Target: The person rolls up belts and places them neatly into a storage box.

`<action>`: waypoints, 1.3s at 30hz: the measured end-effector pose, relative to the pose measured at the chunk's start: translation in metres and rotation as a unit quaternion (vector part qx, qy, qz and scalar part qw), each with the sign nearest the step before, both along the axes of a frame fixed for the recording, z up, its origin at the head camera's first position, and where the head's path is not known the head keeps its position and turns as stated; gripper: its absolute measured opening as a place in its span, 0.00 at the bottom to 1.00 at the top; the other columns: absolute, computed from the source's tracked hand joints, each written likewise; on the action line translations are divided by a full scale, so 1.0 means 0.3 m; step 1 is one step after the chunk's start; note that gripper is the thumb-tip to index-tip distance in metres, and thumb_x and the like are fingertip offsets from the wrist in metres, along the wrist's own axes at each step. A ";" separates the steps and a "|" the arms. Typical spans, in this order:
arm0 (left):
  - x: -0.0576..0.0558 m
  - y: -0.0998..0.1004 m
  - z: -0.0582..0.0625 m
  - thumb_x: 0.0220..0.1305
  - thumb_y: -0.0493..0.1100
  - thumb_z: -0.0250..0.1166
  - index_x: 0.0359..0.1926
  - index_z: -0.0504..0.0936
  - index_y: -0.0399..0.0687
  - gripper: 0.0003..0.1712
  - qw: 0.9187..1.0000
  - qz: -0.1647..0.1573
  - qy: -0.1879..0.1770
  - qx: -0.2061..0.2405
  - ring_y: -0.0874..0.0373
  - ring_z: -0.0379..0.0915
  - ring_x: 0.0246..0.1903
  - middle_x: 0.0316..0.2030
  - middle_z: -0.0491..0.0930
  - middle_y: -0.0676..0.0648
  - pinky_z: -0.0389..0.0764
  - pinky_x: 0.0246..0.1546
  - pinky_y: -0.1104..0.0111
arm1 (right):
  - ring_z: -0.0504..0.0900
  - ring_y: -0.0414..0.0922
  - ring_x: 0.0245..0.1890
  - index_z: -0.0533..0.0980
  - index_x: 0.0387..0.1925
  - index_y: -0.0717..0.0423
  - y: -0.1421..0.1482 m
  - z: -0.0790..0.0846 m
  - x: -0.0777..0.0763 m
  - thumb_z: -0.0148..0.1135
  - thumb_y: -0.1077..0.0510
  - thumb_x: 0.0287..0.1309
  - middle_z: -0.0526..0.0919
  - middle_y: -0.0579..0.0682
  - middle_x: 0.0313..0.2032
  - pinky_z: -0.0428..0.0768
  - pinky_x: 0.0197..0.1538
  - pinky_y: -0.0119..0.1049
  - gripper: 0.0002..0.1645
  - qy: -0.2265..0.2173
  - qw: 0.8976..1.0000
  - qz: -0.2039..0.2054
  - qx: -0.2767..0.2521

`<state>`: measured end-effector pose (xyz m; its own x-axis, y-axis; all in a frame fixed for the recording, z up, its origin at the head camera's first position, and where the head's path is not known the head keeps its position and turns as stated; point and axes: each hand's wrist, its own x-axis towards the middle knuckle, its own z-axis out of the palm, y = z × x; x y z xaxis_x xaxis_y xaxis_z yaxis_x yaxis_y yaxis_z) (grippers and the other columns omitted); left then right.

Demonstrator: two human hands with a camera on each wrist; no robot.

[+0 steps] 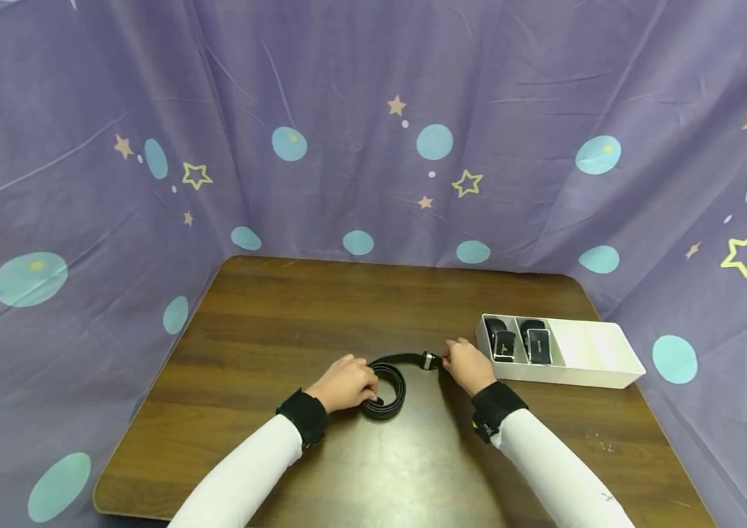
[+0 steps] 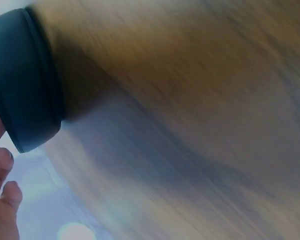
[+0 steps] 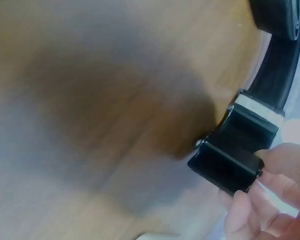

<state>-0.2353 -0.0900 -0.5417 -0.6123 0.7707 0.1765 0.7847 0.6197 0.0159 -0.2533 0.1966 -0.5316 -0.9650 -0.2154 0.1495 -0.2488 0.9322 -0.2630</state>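
Observation:
A black belt (image 1: 400,378) lies partly coiled in the middle of the table, its free end stretching right to a buckle (image 1: 428,360) with a silver bar. My left hand (image 1: 344,383) grips the left side of the coil. Seen from the left wrist, the rolled strap (image 2: 27,80) stands on edge beside my fingertips (image 2: 4,162). My right hand (image 1: 468,364) pinches the buckle end between thumb and fingers. The right wrist view shows the black buckle plate (image 3: 230,162) close up, with the strap (image 3: 277,70) running away from it toward the coil.
Just right of my right hand stands a white divided box (image 1: 584,376). Its two left compartments each hold a rolled black belt (image 1: 503,345) with the buckle facing up. A purple patterned curtain (image 1: 360,191) hangs behind and beside the wooden table (image 1: 320,293).

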 end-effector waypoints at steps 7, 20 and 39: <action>-0.032 -0.103 -0.008 0.57 0.52 0.69 0.26 0.80 0.62 0.07 0.992 0.095 -0.067 0.047 0.63 0.73 0.34 0.29 0.78 0.63 0.75 0.43 0.66 | 0.82 0.53 0.29 0.74 0.35 0.56 0.076 -0.024 0.137 0.70 0.64 0.47 0.78 0.55 0.31 0.79 0.29 0.46 0.14 0.022 1.000 0.008 0.009; -0.039 0.000 -0.036 0.59 0.48 0.68 0.29 0.80 0.56 0.06 0.984 0.095 -0.096 0.119 0.64 0.75 0.31 0.29 0.77 0.59 0.77 0.37 0.71 | 0.68 0.33 0.19 0.70 0.30 0.47 -0.114 -0.069 0.413 0.65 0.54 0.54 0.70 0.38 0.24 0.67 0.18 0.30 0.10 0.107 0.966 0.234 0.026; -0.015 0.123 -0.048 0.63 0.42 0.64 0.35 0.82 0.51 0.02 0.972 -0.025 -0.188 0.140 0.68 0.69 0.29 0.32 0.74 0.56 0.70 0.32 0.81 | 0.71 0.35 0.23 0.72 0.32 0.51 -0.220 -0.044 0.281 0.72 0.57 0.49 0.71 0.40 0.28 0.69 0.21 0.27 0.14 0.128 0.973 0.188 -0.034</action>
<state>-0.2399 -0.0530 -0.5561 -0.6370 0.7550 0.1556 0.7200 0.5106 0.4700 -0.1690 0.1305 -0.5448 -0.7492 -0.5266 0.4017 -0.6340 0.7457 -0.2050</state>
